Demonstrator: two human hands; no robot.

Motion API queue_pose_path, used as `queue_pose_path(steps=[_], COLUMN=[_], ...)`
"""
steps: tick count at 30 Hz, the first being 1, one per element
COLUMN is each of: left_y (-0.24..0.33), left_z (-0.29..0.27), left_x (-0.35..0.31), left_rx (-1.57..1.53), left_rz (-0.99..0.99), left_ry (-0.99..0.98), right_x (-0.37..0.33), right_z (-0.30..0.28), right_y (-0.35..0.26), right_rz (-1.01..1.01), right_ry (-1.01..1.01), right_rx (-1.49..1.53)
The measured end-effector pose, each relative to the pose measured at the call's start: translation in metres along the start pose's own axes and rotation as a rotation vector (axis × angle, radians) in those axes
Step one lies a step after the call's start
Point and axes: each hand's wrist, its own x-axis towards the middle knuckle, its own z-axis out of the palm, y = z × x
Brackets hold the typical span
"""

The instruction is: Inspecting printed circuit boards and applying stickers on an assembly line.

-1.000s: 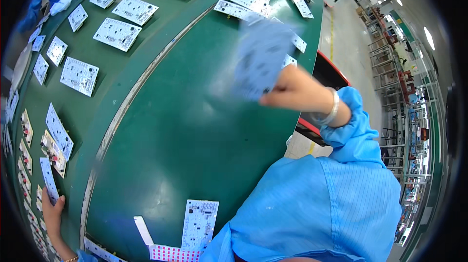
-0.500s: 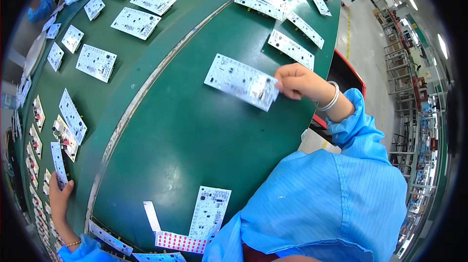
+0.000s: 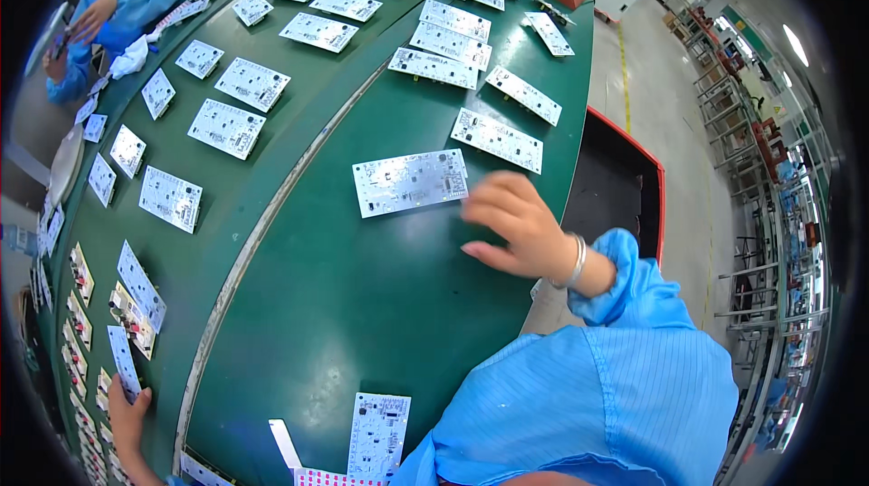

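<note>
At the far left, my left hand (image 3: 129, 415) has its fingers closed around the lower end of a narrow white circuit board (image 3: 123, 359). Just beyond that, a larger white board (image 3: 142, 285) leans over a cream board with red and black parts (image 3: 133, 321). A white rectangular circuit board (image 3: 389, 187) lies on the green tabletop in the middle. My right hand (image 3: 516, 225) hovers at its right end, thumb and fingers apart and holding nothing; whether a fingertip still touches the board I cannot tell.
More white boards (image 3: 496, 139) are spread toward the back right. Another board (image 3: 378, 436) and a sheet of red stickers (image 3: 330, 478) lie near me. A pale rail (image 3: 272, 205) splits the tabletop. A red-rimmed bin (image 3: 663, 205) stands at right; a co-worker's hands (image 3: 90, 20) show far left.
My right hand has let go of the circuit board, which now lies turned on the tabletop. The left hand keeps its hold on the narrow board. The whole view has shifted.
</note>
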Motion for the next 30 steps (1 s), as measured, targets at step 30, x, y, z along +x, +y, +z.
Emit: queue_pose_path(steps=[30], left_y=[-0.011], left_z=[-0.009], left_x=[0.016], left_rx=[0.215], left_rz=[0.114], left_ry=[-0.132], right_x=[-0.067], right_z=[-0.046], right_y=[0.139], right_rz=[0.579], right_ry=[0.909], right_rx=[0.339])
